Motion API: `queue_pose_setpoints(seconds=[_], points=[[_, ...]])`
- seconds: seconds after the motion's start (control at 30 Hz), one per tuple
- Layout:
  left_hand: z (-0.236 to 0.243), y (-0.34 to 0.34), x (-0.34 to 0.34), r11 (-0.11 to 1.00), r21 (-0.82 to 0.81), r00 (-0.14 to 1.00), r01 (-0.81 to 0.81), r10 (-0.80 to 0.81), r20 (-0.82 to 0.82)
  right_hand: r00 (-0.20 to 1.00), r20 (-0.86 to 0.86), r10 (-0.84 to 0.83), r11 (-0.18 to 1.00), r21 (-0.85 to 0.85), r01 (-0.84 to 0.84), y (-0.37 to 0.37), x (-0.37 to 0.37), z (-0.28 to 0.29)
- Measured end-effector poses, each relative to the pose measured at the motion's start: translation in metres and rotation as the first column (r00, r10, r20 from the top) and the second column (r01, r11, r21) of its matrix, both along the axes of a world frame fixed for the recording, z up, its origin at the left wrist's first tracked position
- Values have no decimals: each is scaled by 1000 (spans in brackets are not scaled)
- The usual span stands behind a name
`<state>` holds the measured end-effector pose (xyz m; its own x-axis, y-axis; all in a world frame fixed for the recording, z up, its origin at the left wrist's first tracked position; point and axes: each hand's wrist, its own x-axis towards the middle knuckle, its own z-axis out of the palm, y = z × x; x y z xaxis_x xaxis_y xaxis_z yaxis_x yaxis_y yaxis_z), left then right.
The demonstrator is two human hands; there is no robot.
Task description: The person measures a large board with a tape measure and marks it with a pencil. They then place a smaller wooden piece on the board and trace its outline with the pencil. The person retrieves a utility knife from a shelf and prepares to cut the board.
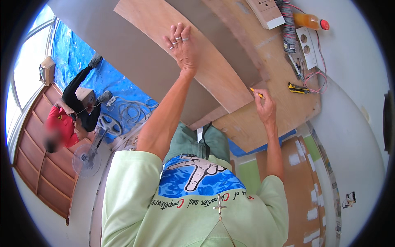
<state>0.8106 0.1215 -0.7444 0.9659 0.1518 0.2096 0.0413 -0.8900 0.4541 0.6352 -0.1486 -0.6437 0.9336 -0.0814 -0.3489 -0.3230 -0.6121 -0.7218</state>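
Blue sheeting point(68, 49) spreads well to the left of the left grip, with a co-worker point(61, 121) in a red top and loose grey cable point(131, 109) near it. Left grip point(182, 50): palm down, fingers slightly spread, clasping nothing, resting on a thin wooden board point(218, 78). The board passes beneath this grip, over a brown sheet point(127, 49), and ends just beside the right grip. With one palm bearing on it, well apart from that end, a sideways push could pivot the board. Right grip point(266, 108): fingers pinched around a yellow pencil point(257, 93) near the board's end; whether the tip touches wood cannot be told. Leaning the pencil hard on the edge might nudge the board and make a line wander. Right of this grip, a yellow-and-black cutter point(299, 89) lies on the plywood surface point(238, 129) beside looped red wire point(323, 84); a forearm snagging the wire could drag the cutter.
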Motion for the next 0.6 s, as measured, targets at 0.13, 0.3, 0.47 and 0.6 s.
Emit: queue_pose_setpoints(seconds=[0.13,0.3,0.47,0.6], points=[[3,-1,0,1000,-8,999,-3,3,-36,992,-98,84,991,-93,-94,13,18,-8],[6,-3,0,1000,0,998,-18,18,-54,978,-99,183,972,-134,-195,26,49,-8],[6,1,1,1000,9,991,1,0,-131,944,55,326,945,-39,-324,70,135,-20],[3,2,1,1000,-13,994,5,-6,-112,925,156,345,934,43,-356,125,230,-51]])
